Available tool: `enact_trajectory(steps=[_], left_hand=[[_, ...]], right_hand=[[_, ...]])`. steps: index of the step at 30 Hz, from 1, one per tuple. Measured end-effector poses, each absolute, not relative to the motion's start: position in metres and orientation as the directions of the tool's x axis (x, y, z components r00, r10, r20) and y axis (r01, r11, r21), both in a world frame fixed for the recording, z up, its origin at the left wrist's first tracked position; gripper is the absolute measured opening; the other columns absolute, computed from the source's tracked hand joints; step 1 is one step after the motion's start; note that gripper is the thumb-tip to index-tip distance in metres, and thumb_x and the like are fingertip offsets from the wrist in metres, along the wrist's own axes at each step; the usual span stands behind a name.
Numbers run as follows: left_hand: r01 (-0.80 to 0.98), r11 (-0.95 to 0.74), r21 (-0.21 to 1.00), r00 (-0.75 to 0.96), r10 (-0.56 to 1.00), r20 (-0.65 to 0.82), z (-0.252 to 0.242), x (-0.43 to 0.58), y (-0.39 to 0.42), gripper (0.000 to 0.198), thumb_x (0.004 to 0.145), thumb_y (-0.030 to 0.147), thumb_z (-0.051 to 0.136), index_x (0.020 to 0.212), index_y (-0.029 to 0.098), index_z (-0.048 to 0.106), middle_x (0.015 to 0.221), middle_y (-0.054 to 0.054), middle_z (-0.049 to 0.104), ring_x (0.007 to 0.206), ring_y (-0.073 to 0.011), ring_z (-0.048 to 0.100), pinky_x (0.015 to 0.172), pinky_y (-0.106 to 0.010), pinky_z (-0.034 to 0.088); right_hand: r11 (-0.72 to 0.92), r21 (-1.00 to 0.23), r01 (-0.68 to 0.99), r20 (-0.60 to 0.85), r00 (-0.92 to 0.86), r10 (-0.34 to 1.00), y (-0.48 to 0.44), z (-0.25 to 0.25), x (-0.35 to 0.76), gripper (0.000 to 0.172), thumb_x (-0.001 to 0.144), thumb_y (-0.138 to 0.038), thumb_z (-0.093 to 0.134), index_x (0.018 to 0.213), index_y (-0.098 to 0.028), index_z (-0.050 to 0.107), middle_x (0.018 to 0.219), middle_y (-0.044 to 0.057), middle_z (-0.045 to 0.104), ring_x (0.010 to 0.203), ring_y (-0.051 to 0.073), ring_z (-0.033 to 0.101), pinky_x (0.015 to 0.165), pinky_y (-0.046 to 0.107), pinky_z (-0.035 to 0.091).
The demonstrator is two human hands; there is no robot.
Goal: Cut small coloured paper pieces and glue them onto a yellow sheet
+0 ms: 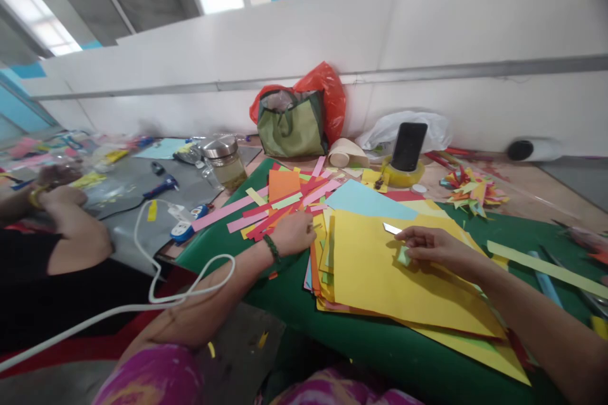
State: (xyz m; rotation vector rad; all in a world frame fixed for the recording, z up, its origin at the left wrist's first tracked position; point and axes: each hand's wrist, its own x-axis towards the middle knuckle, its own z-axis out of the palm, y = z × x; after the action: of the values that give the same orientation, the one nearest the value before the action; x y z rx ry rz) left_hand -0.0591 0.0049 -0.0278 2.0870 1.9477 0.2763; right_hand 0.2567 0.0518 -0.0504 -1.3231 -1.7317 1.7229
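Note:
My left hand (295, 234) rests curled at the edge of a heap of colored paper strips (280, 202), fingers closed on a strip end as far as I can see. My right hand (430, 245) lies on a stack of yellow paper sheets (380, 272), its fingers pinching a small pale green paper piece (403, 257). A small white scrap (392, 228) sits just beyond its fingertips. The sheets lie on a green mat (380, 348).
Another person's arms (61, 215) work at the left on a grey sheet. A white cable (156, 278) loops across my left arm. A glass jar (225, 161), green bag (292, 126), tape roll (346, 153), phone on a stand (408, 148) and paper scraps (472, 192) stand behind.

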Motion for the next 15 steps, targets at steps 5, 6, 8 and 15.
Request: enact_trajectory(steps=[5, 6, 8, 15], left_hand=[[0.881, 0.005, 0.472, -0.005, 1.000, -0.002, 0.007, -0.101, 0.024, 0.022, 0.080, 0.022, 0.036, 0.060, 0.020, 0.043, 0.071, -0.004, 0.056, 0.064, -0.0155, 0.053, 0.059, -0.026, 0.042], [0.871, 0.013, 0.491, -0.011, 1.000, -0.007, 0.010, -0.107, 0.025, 0.023, 0.080, 0.021, 0.034, 0.058, 0.020, 0.041, 0.070, -0.004, 0.056, 0.062, -0.0146, 0.053, 0.058, -0.026, 0.042], [0.860, 0.026, 0.509, -0.017, 1.000, -0.023, 0.009, -0.110, 0.024, 0.024, 0.081, 0.022, 0.033, 0.057, 0.021, 0.039, 0.067, -0.003, 0.055, 0.058, -0.0142, 0.052, 0.055, -0.026, 0.042], [0.974, 0.036, 0.223, -0.005, 0.990, -0.139, -0.026, -0.068, 0.001, 0.024, 0.076, 0.040, 0.056, 0.083, 0.017, 0.059, 0.084, -0.011, 0.066, 0.079, -0.0273, 0.063, 0.066, -0.033, 0.046]], right_hand=[[-0.160, -0.917, 0.366, -0.342, -0.511, 0.789, 0.051, -0.048, 0.257, 0.053, 0.055, -0.047, 0.079, 0.095, -0.018, 0.062, 0.066, -0.001, 0.054, 0.057, 0.017, 0.059, 0.049, 0.029, 0.044], [-0.152, -0.917, 0.369, -0.338, -0.514, 0.788, 0.051, -0.048, 0.257, 0.053, 0.055, -0.047, 0.079, 0.095, -0.018, 0.062, 0.067, -0.001, 0.054, 0.057, 0.017, 0.059, 0.049, 0.029, 0.044], [-0.139, -0.918, 0.372, -0.330, -0.519, 0.788, 0.051, -0.047, 0.257, 0.052, 0.056, -0.048, 0.079, 0.095, -0.018, 0.062, 0.066, -0.001, 0.053, 0.056, 0.016, 0.059, 0.049, 0.029, 0.044], [-0.131, -0.928, 0.349, -0.309, -0.522, 0.795, 0.054, -0.054, 0.259, 0.045, 0.058, -0.039, 0.076, 0.095, -0.016, 0.062, 0.065, -0.003, 0.051, 0.054, 0.013, 0.056, 0.050, 0.027, 0.043]])
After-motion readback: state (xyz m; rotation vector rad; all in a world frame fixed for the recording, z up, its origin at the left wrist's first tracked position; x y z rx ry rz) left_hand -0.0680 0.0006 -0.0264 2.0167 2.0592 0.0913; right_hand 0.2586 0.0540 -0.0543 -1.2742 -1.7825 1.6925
